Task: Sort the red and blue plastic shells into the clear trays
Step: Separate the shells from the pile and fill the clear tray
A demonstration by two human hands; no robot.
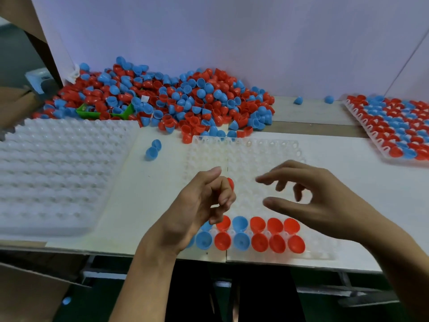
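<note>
A clear tray (246,159) lies in front of me on the white table. Its two nearest rows hold several red and blue shells (257,233), dome side up. My left hand (204,205) hovers over the tray's left part with fingers curled, holding a red shell (230,183) that shows just past its fingers. My right hand (308,201) hovers over the tray's middle with fingers spread and holds nothing. A big heap of loose red and blue shells (176,101) lies at the back against the wall.
A stack of clear trays (53,173) sits at the left. A filled tray (394,129) lies at the far right. Two blue shells (153,151) lie loose between the stack and my tray, two more (298,100) near the wall. A green box (92,112) sits in the heap.
</note>
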